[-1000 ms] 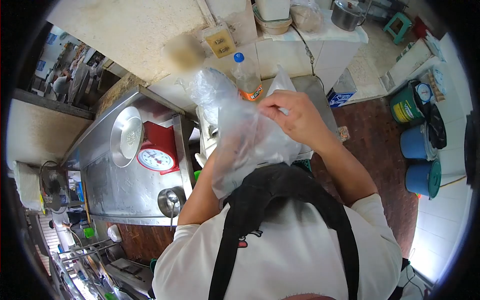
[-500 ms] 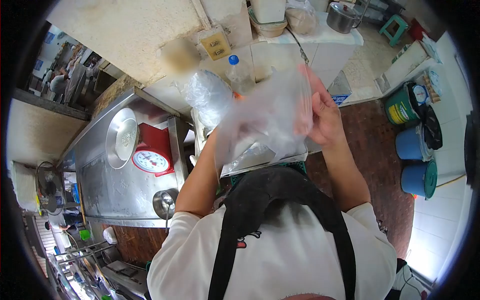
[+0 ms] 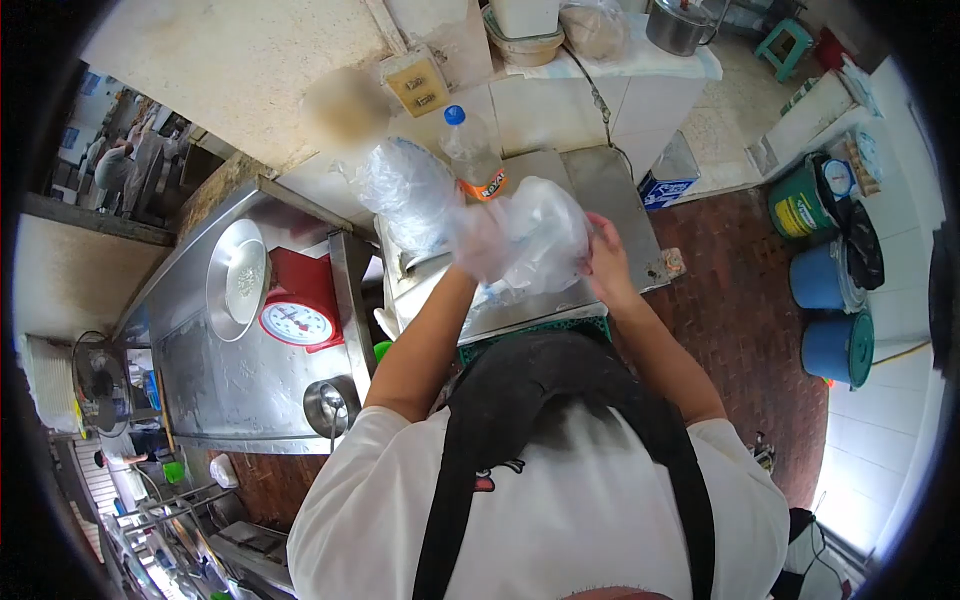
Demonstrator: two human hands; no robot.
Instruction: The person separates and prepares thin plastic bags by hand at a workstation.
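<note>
A clear plastic bag (image 3: pixel 545 235), puffed and crumpled, is between my two hands over a metal-topped counter (image 3: pixel 612 190). My right hand (image 3: pixel 607 262) grips its right side with bent fingers. At the bag's left side is my left hand (image 3: pixel 482 245), smeared by motion and partly veiled by the film, so I cannot tell how its fingers are set. Just beyond it sits a bundle of clear plastic bags (image 3: pixel 405 190). A clear bottle (image 3: pixel 470 150) with a blue cap and orange label stands behind the bundle.
To the left, a red dial scale (image 3: pixel 300 300) with a metal pan (image 3: pixel 238 285) stands on a steel table (image 3: pixel 200 370), near a small metal pot (image 3: pixel 328 405). Buckets (image 3: pixel 838 350) line the right wall. A lidded pot (image 3: pixel 680 28) stands on the far ledge.
The bag, held higher and stretched wide before, is now lower and bunched up. My right hand has come down and inward, uncovering the bottle and countertop.
</note>
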